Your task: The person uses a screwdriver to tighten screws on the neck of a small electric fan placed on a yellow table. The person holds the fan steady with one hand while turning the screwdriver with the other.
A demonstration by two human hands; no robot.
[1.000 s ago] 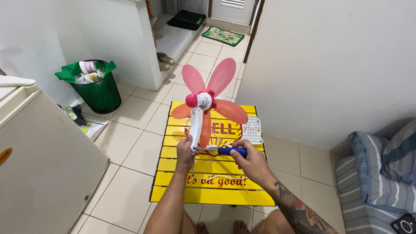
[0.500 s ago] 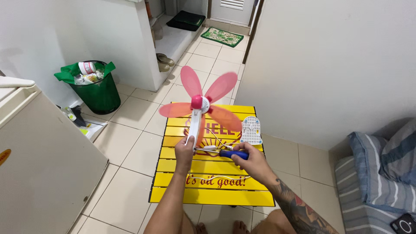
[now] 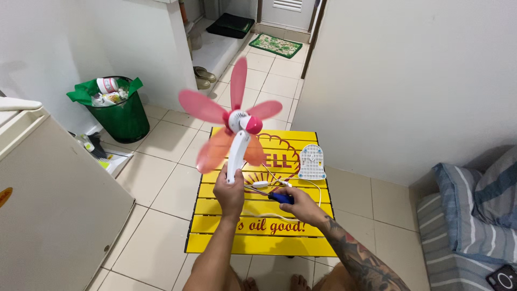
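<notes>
Two hands: left hand [image 3: 229, 192] hides fan [image 3: 237, 141] base; right hand [image 3: 298, 206] covers screwdriver [image 3: 281, 198].

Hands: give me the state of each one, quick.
Left hand: closed around the white handle of the pink fan, held upright.
Right hand: closed on a blue-handled screwdriver.

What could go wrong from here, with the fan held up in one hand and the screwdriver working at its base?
1. The left hand grips only the bottom of the fan stem, so the pink blades sit high above it; the fan may tip or twist.
2. The blue-handled screwdriver in the right hand points toward the left hand; a slip might jab it.
3. Loose wires trail between the fan and the yellow table; tugging could strain them.
</notes>
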